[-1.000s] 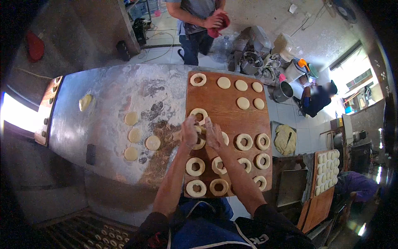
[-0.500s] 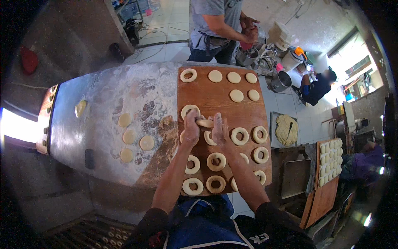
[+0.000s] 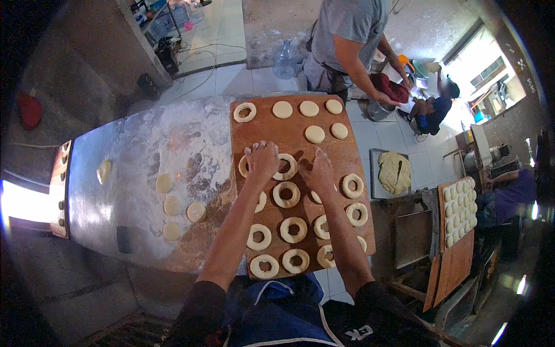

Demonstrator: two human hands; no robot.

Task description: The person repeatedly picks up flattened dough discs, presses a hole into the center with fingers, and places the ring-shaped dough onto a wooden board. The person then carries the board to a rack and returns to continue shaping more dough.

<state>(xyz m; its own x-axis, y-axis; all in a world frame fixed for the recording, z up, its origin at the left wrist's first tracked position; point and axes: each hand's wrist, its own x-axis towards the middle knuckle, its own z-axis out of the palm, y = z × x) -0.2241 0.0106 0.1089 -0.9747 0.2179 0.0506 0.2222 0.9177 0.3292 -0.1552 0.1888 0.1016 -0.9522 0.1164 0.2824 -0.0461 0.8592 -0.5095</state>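
Rows of pale dough rings (image 3: 286, 184) lie on the brown wooden board (image 3: 269, 132) in front of me. One dough ring (image 3: 293, 166) rests flat on the board between my hands. My left hand (image 3: 264, 159) is just left of it, fingers apart, partly covering another ring behind it. On the other side my right hand (image 3: 319, 172) hovers with loosely bent fingers and nothing visible in them. Its forearm hides parts of some rings. Several flat dough discs (image 3: 314, 134) without holes sit toward the board's far side.
Left of the board, the floured metal table (image 3: 130, 156) bears several dough discs (image 3: 171, 205) and a small dough lump (image 3: 104, 171). A dough mass (image 3: 394, 172) fills a tray at right. Across the table a person (image 3: 352, 46) handles dark red cloth; another person (image 3: 437, 113) sits beyond.
The ring that was between my fingers now lies on the board, and my hands have come apart from it. The person across the table has moved right and bent over a pot.
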